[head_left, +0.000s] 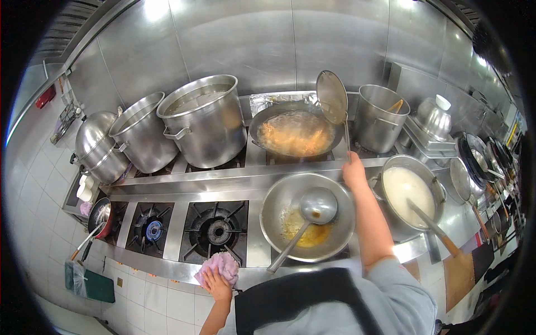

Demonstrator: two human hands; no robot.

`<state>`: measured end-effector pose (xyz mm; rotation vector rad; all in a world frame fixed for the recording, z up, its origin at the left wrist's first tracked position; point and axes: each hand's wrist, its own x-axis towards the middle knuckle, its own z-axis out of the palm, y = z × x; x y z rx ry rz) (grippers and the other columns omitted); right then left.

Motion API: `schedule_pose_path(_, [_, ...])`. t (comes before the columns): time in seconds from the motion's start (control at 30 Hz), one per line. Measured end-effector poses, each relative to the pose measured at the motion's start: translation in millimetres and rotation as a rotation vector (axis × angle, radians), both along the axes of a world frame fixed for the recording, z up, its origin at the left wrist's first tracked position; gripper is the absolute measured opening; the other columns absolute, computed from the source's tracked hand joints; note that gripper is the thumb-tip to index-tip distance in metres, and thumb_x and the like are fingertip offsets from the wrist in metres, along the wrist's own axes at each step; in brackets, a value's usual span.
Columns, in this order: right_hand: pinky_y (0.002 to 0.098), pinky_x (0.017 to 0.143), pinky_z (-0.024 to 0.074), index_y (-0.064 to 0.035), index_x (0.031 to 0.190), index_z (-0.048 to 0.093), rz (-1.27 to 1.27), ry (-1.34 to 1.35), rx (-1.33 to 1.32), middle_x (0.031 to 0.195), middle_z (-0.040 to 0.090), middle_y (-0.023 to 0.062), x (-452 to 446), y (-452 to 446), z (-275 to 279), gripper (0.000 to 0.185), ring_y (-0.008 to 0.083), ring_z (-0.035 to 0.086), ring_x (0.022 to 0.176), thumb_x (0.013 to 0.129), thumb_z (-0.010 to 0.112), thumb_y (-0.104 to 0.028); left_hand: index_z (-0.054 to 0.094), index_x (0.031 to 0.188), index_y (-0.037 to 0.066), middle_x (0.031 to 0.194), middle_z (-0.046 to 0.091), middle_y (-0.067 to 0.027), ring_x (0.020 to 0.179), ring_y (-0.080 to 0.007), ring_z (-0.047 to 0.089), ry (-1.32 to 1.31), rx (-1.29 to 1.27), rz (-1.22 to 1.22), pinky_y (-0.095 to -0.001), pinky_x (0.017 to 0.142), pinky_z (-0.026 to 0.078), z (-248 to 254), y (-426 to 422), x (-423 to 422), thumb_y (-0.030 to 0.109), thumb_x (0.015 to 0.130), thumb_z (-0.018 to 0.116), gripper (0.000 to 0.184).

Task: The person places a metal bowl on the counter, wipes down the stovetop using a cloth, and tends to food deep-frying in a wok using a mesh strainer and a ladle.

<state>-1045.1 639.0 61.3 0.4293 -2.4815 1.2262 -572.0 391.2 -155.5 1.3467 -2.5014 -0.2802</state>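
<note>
My right hand (354, 170) is closed round the handle of a wire-mesh skimmer (331, 96). The skimmer's round head is raised at the right rim of a dark wok (269, 148), where orange-coloured food (298, 137) bubbles in foamy liquid. At the stove's front edge my left hand (216, 285) grips a pink cloth (224, 267). Between my arms sits a large steel bowl (270, 195) with yellow liquid (308, 234) in its bottom. A steel ladle (318, 204) rests in that bowl, its handle pointing toward me.
Tall stockpots (204, 131) line the back left, and another pot (379, 123) stands behind my right hand. A pot of whitish liquid (405, 187) is right of my forearm. One front-left burner (154, 230) shows a blue flame. A small pan (100, 215) lies farther left.
</note>
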Motion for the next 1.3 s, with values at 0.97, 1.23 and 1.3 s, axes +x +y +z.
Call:
schedule_pose_path(0.97, [0.0276, 0.035, 0.035, -0.0029, 0.119, 0.039, 0.378, -0.841, -0.604, 0.068, 0.05, 0.0055, 4.4, -62.6, 31.8, 0.037, 0.0115, 0.043, 0.043, 0.082, 0.039, 0.002, 0.04, 0.133, 0.015, 0.145, 0.027, -0.0128, 0.137, -0.0331, 0.016, -0.02, -0.024, -0.008, -0.0529, 0.105, 0.016, -6.4, -3.7, 1.7, 0.02, 0.087, 0.047, 0.047])
schedule_pose_path(1.23, [0.0245, 0.036, 0.0332, -0.0046, 0.112, 0.04, 0.524, -0.959, -0.747, 0.068, 0.05, 0.0054, -12.6, -49.9, 32.8, 0.031, 0.009, 0.041, 0.044, 0.083, 0.043, 0.004, 0.041, 0.132, 0.013, 0.146, 0.025, -0.0139, 0.138, -0.0336, 0.014, -0.009, -0.013, -0.017, -0.0525, 0.105, 0.015, -3.1, -3.1, 1.4, 0.018, 0.085, 0.048, 0.047])
schedule_pose_path(1.3, [0.0232, 0.036, 0.0322, -0.004, 0.112, 0.04, 0.528, -0.986, -0.769, 0.068, 0.05, 0.0054, -6.8, -42.0, 37.9, 0.031, 0.008, 0.041, 0.045, 0.083, 0.043, 0.004, 0.041, 0.132, 0.013, 0.146, 0.025, -0.014, 0.138, -0.0338, 0.014, -0.014, -0.011, -0.01, -0.0524, 0.106, 0.015, -3.6, -2.5, 1.0, 0.018, 0.085, 0.048, 0.047])
